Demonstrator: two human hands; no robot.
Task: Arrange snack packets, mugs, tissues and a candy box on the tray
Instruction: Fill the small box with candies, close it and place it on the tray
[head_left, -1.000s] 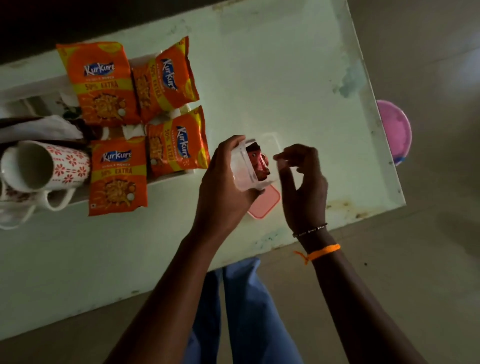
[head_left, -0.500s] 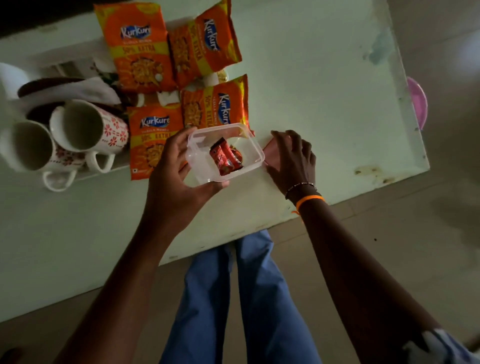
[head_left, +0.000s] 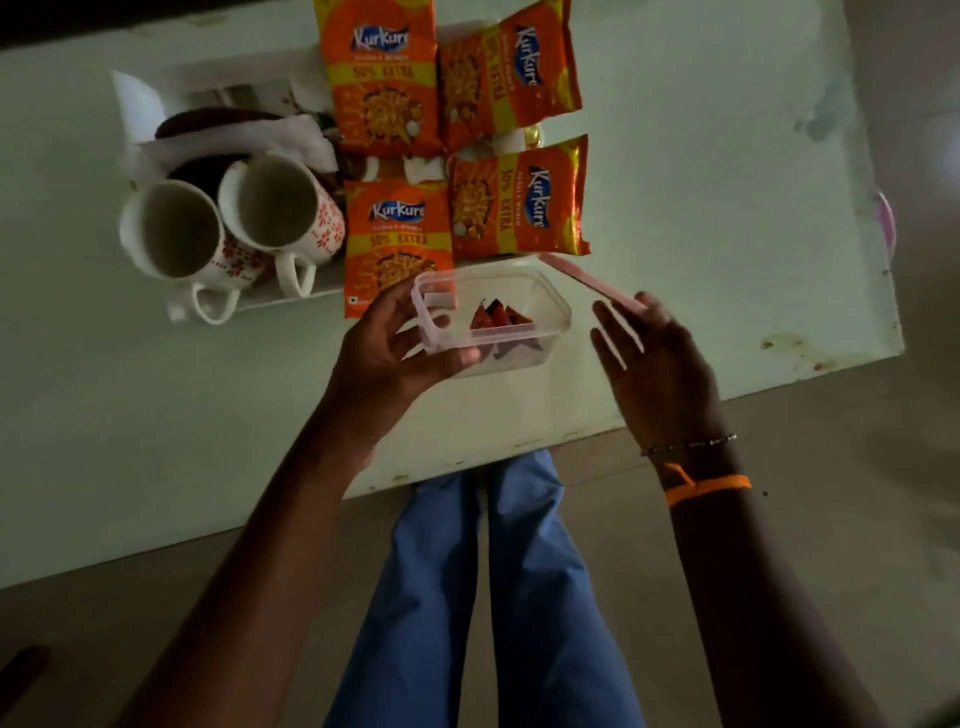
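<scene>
My left hand (head_left: 387, 356) grips a clear plastic candy box (head_left: 540, 299) by its left end, above the table's near edge. A few red-wrapped candies (head_left: 498, 318) lie inside it. My right hand (head_left: 652, 366) holds the box's pink lid (head_left: 587, 278) tilted on edge, just right of the box. On the white tray (head_left: 218, 75) lie several orange Kurkure snack packets (head_left: 397, 239), two floral mugs (head_left: 272, 210) on their sides, and white tissues (head_left: 239, 143) behind the mugs.
The pale green table (head_left: 701, 171) ends at its near edge just below my hands. My legs in blue trousers (head_left: 483, 597) are under it. A pink object (head_left: 887, 226) shows past the table's right edge.
The view shifted, so the tray sits lower in frame. My right hand picked the pink lid up off the table and now holds it beside the box. The box is now level.
</scene>
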